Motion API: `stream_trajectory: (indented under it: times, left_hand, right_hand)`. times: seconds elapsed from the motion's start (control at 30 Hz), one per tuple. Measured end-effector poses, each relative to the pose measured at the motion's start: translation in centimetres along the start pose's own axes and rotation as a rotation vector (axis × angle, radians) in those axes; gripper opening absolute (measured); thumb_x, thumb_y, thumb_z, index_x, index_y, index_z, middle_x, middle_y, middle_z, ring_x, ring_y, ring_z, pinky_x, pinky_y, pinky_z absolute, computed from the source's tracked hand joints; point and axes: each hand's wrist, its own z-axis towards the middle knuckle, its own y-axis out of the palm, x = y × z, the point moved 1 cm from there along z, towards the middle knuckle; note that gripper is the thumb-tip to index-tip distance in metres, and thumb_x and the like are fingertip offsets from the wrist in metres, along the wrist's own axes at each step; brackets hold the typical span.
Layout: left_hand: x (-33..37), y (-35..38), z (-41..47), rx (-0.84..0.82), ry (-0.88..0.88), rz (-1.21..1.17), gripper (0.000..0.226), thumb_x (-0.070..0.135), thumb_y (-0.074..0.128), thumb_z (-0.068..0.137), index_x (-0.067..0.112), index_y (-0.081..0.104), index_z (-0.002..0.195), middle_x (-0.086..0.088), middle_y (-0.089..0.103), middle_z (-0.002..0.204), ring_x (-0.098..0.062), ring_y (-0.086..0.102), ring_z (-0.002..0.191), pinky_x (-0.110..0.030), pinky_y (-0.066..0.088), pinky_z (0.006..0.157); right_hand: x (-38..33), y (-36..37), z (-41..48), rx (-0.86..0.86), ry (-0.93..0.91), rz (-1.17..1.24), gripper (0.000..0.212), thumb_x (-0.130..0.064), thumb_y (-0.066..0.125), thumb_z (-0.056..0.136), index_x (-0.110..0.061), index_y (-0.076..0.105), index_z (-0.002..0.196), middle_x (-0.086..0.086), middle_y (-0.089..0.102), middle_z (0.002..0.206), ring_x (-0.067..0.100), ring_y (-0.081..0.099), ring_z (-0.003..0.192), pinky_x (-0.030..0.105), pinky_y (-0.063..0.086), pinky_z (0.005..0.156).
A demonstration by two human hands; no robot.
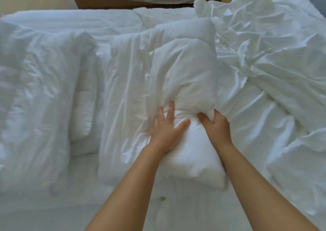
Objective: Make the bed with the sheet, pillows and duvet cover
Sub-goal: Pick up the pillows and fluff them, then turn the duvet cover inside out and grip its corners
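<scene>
Head view: our left hand (pixel 165 126) presses flat, fingers spread, on the pillow (pixel 192 156) mid-bed. Our right hand (pixel 216 126) grips the bunched pillowcase (pixel 183 72). Likely casing it, so draw the fabric evenly toward us and seat the corners. Duvet (pixel 268 68) lies crumpled at right.

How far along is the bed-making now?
Done: the sheet looks spread; the left pillow lies flat. In hand: the left hand presses the middle pillow, the right hand grips it. Left: the duvet lies crumpled, not yet spread.
</scene>
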Motion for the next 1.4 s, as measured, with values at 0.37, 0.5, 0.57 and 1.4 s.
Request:
stream_trajectory:
  times: [0.37, 0.5, 0.57, 1.4]
  left_hand:
    - [-0.7, -2.0, -4.1, 0.662, -0.075, 0.312, 0.071, 0.037, 0.064, 0.083, 0.011, 0.036, 0.143, -0.015, 0.037, 0.147, -0.034, 0.027, 0.139, -0.050, 0.020, 0.111]
    - [-6.9, -5.5, -3.9, 0.497, -0.543, -0.126, 0.126, 0.070, 0.071, 0.056, 0.024, 0.003, 0.151, -0.009, 0.018, 0.155, -0.027, 0.022, 0.141, -0.045, 0.021, 0.115]
    - [-8.8, -5.4, -2.9, 0.445, -0.563, -0.465, 0.138, 0.068, 0.078, 0.043, 0.021, 0.006, 0.151, -0.007, 0.027, 0.152, -0.025, 0.034, 0.135, -0.042, 0.030, 0.111]
    - [32.5, 21.9, 0.6, -0.377, 0.215, -0.519, 0.054, 0.031, 0.060, 0.089, 0.015, 0.043, 0.138, 0.004, 0.050, 0.128, -0.009, 0.047, 0.119, -0.023, 0.035, 0.099]
  right_hand:
    - [1.7, 1.1, -2.9, -0.328, -0.382, -0.510, 0.079, -0.071, 0.034, 0.082, -0.039, 0.006, 0.148, 0.007, -0.001, 0.158, 0.032, -0.008, 0.143, 0.063, -0.003, 0.106]
    - [2.1, 4.1, -2.0, -0.461, -0.348, -0.680, 0.090, -0.083, 0.025, 0.074, -0.045, -0.017, 0.143, 0.000, -0.024, 0.155, 0.035, -0.025, 0.139, 0.070, -0.011, 0.101]
    - [3.7, 4.7, -1.6, -0.466, -0.349, -0.732, 0.092, -0.085, 0.023, 0.072, -0.046, -0.024, 0.140, -0.002, -0.029, 0.153, 0.035, -0.028, 0.138, 0.070, -0.011, 0.101]
    - [14.5, -31.7, 8.3, 0.100, 0.154, -0.120, 0.038, -0.016, 0.048, 0.087, -0.009, 0.050, 0.125, 0.018, 0.053, 0.124, 0.036, 0.053, 0.110, 0.042, 0.045, 0.091]
